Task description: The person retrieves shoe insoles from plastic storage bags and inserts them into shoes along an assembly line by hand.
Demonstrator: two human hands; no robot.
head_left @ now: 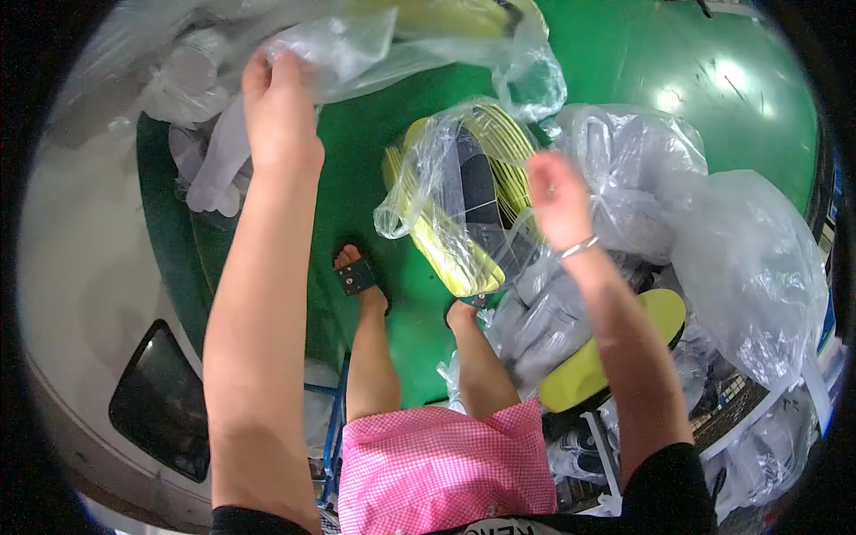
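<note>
My left hand (283, 111) is raised at the upper left, its fingers closed on a clear plastic bag (343, 45). My right hand (560, 198) is smeared by motion at the right edge of an opened clear bag (426, 169). Whether its fingers hold anything I cannot make out. Inside that opened bag lie stacked yellow-green insoles (459, 267) with a dark grey piece (479, 183) between them. Below my right forearm rests a single yellow-green insole (571, 379) with a dark underside.
Bulging clear plastic bags (749, 259) crowd the right side, some with grey contents (553, 330). Pale sole-shaped pieces (214, 174) lie at the upper left. A white surface with a dark panel (160, 401) fills the left. My sandalled feet (357, 272) stand on the green floor (410, 343).
</note>
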